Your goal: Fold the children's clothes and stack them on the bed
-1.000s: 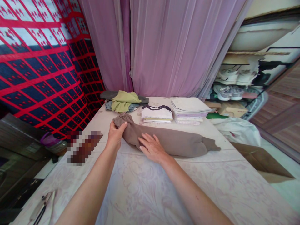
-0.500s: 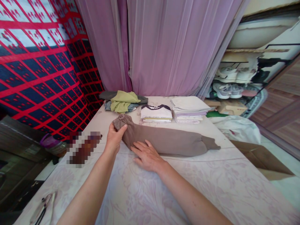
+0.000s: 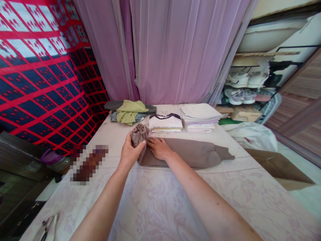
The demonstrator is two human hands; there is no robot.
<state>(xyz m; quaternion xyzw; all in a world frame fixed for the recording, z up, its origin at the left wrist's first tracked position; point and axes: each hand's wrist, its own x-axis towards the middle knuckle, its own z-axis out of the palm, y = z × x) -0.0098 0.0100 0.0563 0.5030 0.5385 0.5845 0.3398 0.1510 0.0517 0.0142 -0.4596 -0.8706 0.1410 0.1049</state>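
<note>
A pair of brown-grey trousers (image 3: 193, 152) lies lengthwise across the table, its ribbed cuff pointing right. My left hand (image 3: 131, 150) grips the gathered waistband end, which is lifted and bunched up at the left. Just beside it, my right hand (image 3: 159, 148) rests flat on the cloth with the fingers stretched out. Behind the trousers sit a folded white shirt with a dark collar (image 3: 165, 121) on a small pile, a stack of folded white and lilac cloths (image 3: 199, 115), and a loose heap with a green garment (image 3: 130, 110) on top.
The table is covered by a pale floral sheet (image 3: 155, 201). Eyeglasses (image 3: 47, 226) lie at its front left, near a blurred-out patch. Purple curtains (image 3: 173, 50) hang behind. To the right are an open cardboard box (image 3: 278, 164) and a shoe rack with shoes (image 3: 237, 79).
My left hand has raised the waistband end and brought it rightward, bunching it. My right hand has slid forward along the trousers, closer to the left hand. The view has shifted slightly.
</note>
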